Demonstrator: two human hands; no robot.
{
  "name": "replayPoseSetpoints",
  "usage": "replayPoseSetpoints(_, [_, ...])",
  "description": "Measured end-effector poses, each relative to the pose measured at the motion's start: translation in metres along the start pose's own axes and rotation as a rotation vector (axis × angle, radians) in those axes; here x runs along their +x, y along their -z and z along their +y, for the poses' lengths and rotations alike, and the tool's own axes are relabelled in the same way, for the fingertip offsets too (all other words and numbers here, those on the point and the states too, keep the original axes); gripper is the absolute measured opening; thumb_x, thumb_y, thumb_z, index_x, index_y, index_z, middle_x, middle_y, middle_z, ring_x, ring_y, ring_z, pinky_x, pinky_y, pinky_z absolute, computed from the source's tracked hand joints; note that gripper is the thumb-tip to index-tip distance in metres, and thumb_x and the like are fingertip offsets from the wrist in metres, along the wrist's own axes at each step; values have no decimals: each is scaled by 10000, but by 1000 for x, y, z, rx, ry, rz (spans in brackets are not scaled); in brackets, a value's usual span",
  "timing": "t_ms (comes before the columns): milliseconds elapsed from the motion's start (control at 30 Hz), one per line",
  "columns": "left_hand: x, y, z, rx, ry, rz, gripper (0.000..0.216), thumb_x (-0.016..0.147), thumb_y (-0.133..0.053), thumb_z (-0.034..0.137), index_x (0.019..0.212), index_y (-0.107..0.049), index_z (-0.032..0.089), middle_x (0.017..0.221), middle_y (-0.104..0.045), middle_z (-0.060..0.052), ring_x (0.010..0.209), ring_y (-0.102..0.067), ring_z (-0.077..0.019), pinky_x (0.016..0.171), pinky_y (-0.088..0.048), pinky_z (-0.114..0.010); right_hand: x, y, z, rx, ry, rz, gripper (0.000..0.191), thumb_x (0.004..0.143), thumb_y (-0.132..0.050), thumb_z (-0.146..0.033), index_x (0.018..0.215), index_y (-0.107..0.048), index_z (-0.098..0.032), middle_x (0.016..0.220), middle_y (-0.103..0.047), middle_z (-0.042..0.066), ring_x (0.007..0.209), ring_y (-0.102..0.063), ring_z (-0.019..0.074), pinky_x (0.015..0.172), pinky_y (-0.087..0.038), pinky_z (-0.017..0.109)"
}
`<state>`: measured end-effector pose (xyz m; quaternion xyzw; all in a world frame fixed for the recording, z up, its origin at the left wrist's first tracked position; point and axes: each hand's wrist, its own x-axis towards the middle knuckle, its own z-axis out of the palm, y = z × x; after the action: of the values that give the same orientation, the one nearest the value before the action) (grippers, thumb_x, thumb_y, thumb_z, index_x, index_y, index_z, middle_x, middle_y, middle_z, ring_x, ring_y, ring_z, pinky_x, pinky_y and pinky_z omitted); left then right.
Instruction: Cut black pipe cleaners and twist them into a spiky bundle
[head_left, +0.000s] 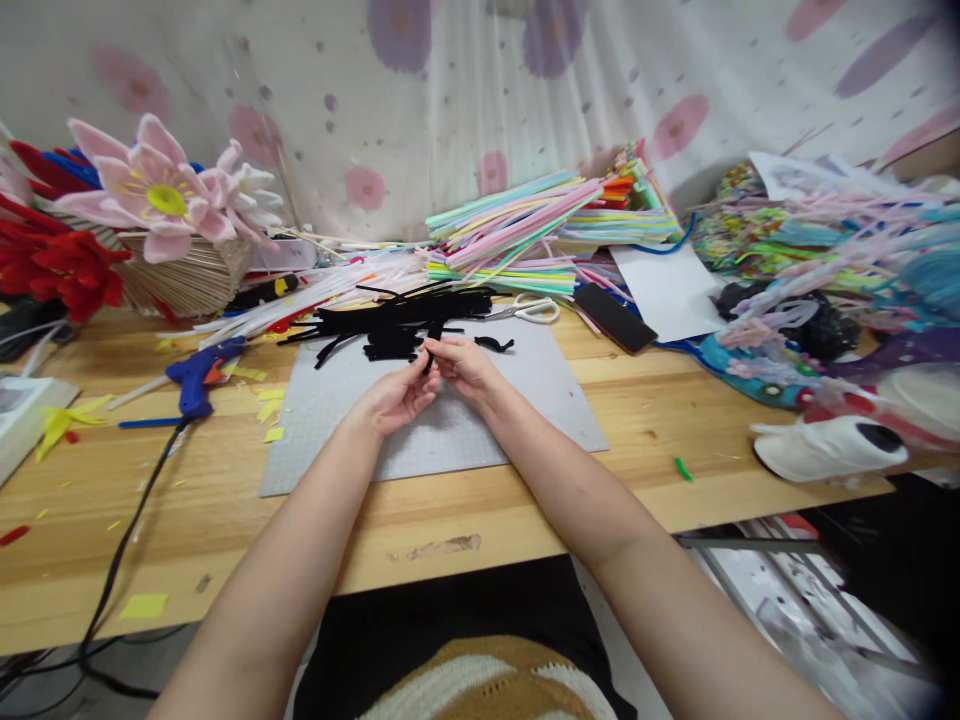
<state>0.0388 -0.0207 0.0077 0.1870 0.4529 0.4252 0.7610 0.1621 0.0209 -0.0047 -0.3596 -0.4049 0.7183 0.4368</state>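
Over the grey cutting mat [450,440], my left hand [403,395] and my right hand [465,365] meet at the fingertips. Both pinch a short black pipe cleaner [431,350], held upright between them; its lower end is partly covered by fingers. Just beyond lies a bundle of long black pipe cleaners [405,312], with a pile of shorter black pieces [386,345] in front of it. A bent black piece [495,345] rests on the mat right of my right hand. White-handled scissors [536,308] lie behind it.
A blue glue gun [196,378] with a black cord sits left of the mat, near yellow scraps [270,405]. A dark phone [615,318] lies at right. Pastel pipe cleaners [517,220] are heaped behind; pink fuzzy flowers [161,190] stand back left. A white spool [825,447] lies far right.
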Motion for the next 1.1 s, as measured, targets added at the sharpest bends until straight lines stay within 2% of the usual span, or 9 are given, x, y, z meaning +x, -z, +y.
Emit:
replayPoseSetpoints(100, [3,-1,-5,242,-387,230,254,759,-624,375,822,-574,134,831,-657,-77,675,-650,-136,545,-510,-219,4,2,4,-53,104,186,236,566,-724,-334,625,-628,-127,422,-386,-83,396,-193,20,422,-111,233])
replayPoseSetpoints(200, [4,-2,-13,557,-787,462,305,701,-677,354,920,-553,182,838,-664,-38,743,-649,-147,631,-503,-245,7,3,8,-114,195,305,240,580,-705,-359,632,-643,-133,463,-450,-64,419,-244,26,439,-171,226])
replayPoseSetpoints(233, [5,-2,-17,662,-867,483,300,697,-681,338,932,-559,196,825,-670,-26,762,-646,-146,673,-498,-255,8,3,9,-125,215,329,237,582,-701,-361,627,-644,-136,493,-489,-50,438,-292,32,454,-209,223])
replayPoseSetpoints(300, [7,-3,-22,817,-936,479,261,704,-672,316,927,-592,208,826,-683,-24,785,-642,-148,741,-487,-277,8,0,11,-128,238,352,227,576,-700,-357,609,-639,-141,584,-575,-14,510,-405,54,505,-287,223])
replayPoseSetpoints(433, [16,-3,-26,806,-922,497,245,683,-681,306,892,-652,182,867,-695,-61,775,-647,-166,751,-488,-297,7,-6,14,-110,265,318,214,575,-699,-341,582,-630,-140,654,-619,15,627,-505,91,577,-351,229])
replayPoseSetpoints(600, [22,0,-22,608,-817,459,233,634,-702,305,805,-687,147,796,-704,-75,736,-653,-183,733,-501,-317,6,-8,14,-156,268,255,229,573,-698,-347,540,-602,-142,556,-540,-19,576,-467,76,552,-332,227])
replayPoseSetpoints(733, [17,0,-17,369,-645,297,247,577,-732,284,751,-683,115,706,-690,-66,677,-647,-169,713,-515,-323,7,-4,9,-206,220,162,227,548,-708,-348,555,-616,-140,502,-513,-41,505,-410,57,512,-301,227])
replayPoseSetpoints(900, [9,1,-11,252,-480,93,290,526,-783,292,706,-672,93,654,-664,-51,665,-644,-157,719,-524,-330,8,3,4,-212,111,20,265,514,-733,-347,513,-570,-137,465,-516,-36,444,-406,54,453,-261,219])
replayPoseSetpoints(1100, [7,2,-8,160,-309,-23,125,634,-719,144,725,-659,83,657,-665,-51,644,-640,-125,715,-533,-292,4,5,0,-110,-51,-73,276,497,-766,-311,564,-570,-128,460,-517,-41,425,-430,50,422,-286,196])
